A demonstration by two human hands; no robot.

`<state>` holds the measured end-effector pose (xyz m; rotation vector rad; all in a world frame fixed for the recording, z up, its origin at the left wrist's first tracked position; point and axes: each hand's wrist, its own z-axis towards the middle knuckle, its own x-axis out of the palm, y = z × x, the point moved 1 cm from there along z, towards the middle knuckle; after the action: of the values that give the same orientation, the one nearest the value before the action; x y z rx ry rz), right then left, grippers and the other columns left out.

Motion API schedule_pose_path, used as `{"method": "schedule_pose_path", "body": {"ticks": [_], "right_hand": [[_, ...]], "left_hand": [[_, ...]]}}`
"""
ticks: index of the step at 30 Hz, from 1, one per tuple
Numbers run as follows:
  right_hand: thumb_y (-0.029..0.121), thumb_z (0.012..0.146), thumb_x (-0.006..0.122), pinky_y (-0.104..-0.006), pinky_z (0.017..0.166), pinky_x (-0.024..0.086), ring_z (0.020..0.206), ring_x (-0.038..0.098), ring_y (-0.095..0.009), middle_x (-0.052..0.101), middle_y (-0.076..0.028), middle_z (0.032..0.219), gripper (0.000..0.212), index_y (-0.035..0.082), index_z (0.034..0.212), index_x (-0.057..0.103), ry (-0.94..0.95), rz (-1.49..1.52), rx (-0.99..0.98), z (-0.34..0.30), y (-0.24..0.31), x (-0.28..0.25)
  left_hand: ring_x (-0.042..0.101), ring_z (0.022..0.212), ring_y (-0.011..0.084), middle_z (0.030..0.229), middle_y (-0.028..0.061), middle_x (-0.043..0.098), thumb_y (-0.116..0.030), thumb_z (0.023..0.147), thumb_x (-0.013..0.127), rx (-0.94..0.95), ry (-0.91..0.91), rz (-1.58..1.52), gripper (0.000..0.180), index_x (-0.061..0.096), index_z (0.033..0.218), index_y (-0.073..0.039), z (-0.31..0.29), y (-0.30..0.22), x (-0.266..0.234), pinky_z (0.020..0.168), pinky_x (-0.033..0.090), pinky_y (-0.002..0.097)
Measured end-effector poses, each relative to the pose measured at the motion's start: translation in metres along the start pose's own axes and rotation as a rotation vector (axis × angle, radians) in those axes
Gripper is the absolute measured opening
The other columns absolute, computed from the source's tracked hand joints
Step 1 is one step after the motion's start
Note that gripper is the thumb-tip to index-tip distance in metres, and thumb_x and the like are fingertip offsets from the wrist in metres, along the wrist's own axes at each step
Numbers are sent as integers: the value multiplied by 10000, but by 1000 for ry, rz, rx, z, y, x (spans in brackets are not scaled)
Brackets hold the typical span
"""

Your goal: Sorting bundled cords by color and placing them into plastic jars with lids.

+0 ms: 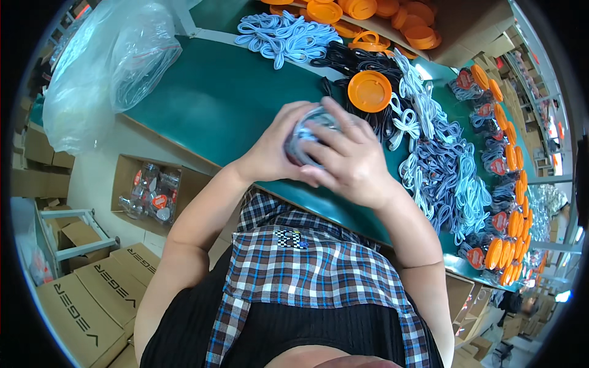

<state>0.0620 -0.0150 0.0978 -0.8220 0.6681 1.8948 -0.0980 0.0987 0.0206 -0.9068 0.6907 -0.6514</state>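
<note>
Above the near edge of the green table, a clear round plastic jar (299, 145) with pale coiled cable inside sits between both hands. My left hand (270, 146) wraps round its left side. Across its mouth lies my right hand (351, 158), gripping the right side, its fingers bent over the opening; the fingertips are partly blurred. An orange round lid (369, 92) rests on black cables (353, 58) just beyond my right hand. White cable bundles (405, 122) and dark grey-blue ones (437, 165) are heaped to the right.
Light blue cables (288, 35) lie at the back, by a carton (475, 30) of orange lids. Filled jars with orange lids (510, 159) line the right side. A large plastic bag (132, 67) hangs over the left edge. Below stand a box of clear jars (126, 168) and stacked cartons (92, 300).
</note>
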Motion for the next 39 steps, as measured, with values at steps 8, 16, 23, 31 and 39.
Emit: {"method": "schedule_pose_path", "body": {"ticks": [8, 16, 23, 31, 39], "right_hand": [[289, 776, 825, -491, 1134, 393, 1386, 476, -364, 634, -124, 1349, 525, 71, 1233, 683, 52, 662, 239, 4, -68, -18], [420, 693, 862, -535, 1179, 264, 1419, 428, -342, 545, -80, 1464, 885, 109, 1439, 502, 259, -346, 368, -38, -158, 20], [439, 710, 829, -517, 1160, 276, 1397, 451, -300, 567, -68, 1423, 830, 124, 1408, 510, 205, -260, 252, -19, -161, 37], [333, 782, 790, -472, 1112, 325, 1301, 538, -249, 613, -43, 1364, 482, 152, 1200, 635, 233, -270, 61, -7, -166, 69], [208, 855, 742, -392, 905, 496, 984, 686, -273, 714, -75, 1114, 272, 92, 1083, 651, 84, -54, 6, -8, -173, 60]], "left_hand": [[460, 1352, 346, 1540, 153, 385, -345, 608, 957, -14, 82, -151, 1037, 436, 1471, -106, 4, 12, -17, 1154, 367, 473], [534, 1297, 256, 1304, 85, 633, -365, 811, 794, 483, 277, 615, 520, 662, 1231, -88, 27, -53, -4, 1111, 383, 442], [586, 1211, 244, 1230, 87, 664, -315, 799, 800, 344, 327, 655, 451, 683, 1170, -88, 25, -53, 4, 1055, 406, 459], [619, 1077, 228, 1265, 108, 613, -304, 761, 811, 325, 64, 874, 450, 683, 1132, -82, 25, -69, 5, 1028, 443, 424], [617, 1105, 254, 1251, 103, 626, -301, 718, 840, 284, 160, 816, 528, 670, 1160, -68, 26, -63, 3, 1139, 392, 476]]}}
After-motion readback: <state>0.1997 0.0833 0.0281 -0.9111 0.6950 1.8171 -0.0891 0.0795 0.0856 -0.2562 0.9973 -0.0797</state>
